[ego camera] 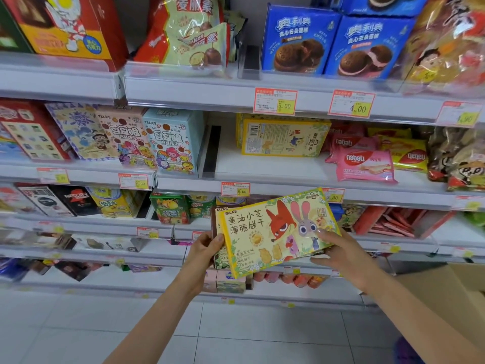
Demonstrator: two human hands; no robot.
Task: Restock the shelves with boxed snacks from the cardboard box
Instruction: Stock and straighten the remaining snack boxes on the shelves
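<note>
Gripping the yellow TALA'S biscuit box (278, 229) at frame centre by both ends, left hand (207, 248) and right hand (338, 254) each clamped on it, I am judging restocking far from done: one matching box (283, 136) is lying on the shelf (275, 168) above, cardboard box (451, 292) at lower right.

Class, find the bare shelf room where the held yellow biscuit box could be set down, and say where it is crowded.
Free for the held box: the bare middle shelf between the clear divider, the pink wafer packs and the matching yellow box behind. Crowded: the pony boxes left of the divider, side by side.
</note>
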